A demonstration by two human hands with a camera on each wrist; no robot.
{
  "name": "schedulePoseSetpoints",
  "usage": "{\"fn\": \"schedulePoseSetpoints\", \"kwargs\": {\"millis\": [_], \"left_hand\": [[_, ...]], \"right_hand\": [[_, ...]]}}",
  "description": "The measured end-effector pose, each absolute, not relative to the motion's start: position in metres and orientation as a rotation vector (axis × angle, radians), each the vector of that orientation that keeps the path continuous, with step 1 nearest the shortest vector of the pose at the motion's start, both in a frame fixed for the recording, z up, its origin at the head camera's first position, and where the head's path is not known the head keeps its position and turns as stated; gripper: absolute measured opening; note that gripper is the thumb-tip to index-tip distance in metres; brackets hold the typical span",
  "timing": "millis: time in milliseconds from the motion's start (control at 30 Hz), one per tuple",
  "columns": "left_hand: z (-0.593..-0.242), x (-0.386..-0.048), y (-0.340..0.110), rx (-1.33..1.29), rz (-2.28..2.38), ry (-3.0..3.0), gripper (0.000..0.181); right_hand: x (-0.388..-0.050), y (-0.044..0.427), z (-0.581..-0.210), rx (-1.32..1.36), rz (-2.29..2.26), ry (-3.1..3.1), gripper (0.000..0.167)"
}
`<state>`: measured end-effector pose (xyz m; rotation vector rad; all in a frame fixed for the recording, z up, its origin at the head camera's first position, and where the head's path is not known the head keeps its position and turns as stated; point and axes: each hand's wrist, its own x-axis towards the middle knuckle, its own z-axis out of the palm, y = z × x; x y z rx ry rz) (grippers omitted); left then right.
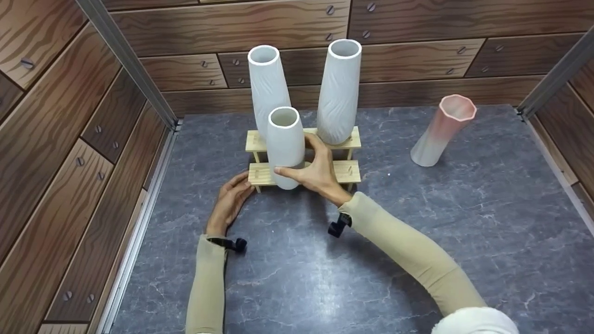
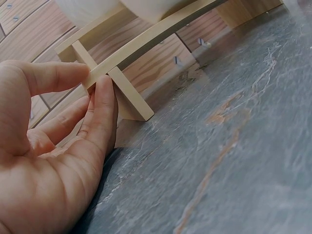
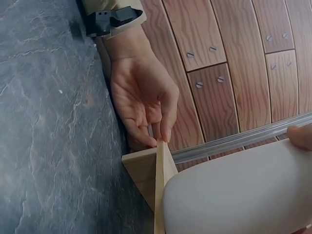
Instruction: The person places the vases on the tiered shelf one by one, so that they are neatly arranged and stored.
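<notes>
A two-step wooden stand [image 1: 347,172] sits on the marbled surface. My right hand [image 1: 321,170] grips a smooth white vase [image 1: 285,141] upright on the lower step, thumb across its front. In the right wrist view, the vase [image 3: 234,187] has its base against the board. My left hand [image 1: 230,199] is at the lower step's left end; the left wrist view shows its thumb and fingers pinching the board's corner [image 2: 100,70]. Behind, on the upper step, stand two textured white vases, one left [image 1: 269,83] and one right [image 1: 339,93].
A pink-and-white vase [image 1: 436,134] with a faceted rim stands apart on the right of the marbled surface [image 1: 287,278]. Wood-patterned walls [image 1: 250,28] with metal edge strips [image 1: 130,241] enclose the left, back and right sides.
</notes>
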<state>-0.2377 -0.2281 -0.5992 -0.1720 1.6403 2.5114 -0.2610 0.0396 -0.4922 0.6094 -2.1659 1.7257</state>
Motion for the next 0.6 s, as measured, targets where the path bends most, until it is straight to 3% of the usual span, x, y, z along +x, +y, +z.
{"fn": "schedulePoseSetpoints", "kwargs": {"millis": [600], "left_hand": [[-0.6, -0.238, -0.228, -0.196, 2.568, 1.594, 0.051]], "right_hand": [[-0.265, 0.015, -0.491, 0.592, 1.671, -2.153, 0.088]]}}
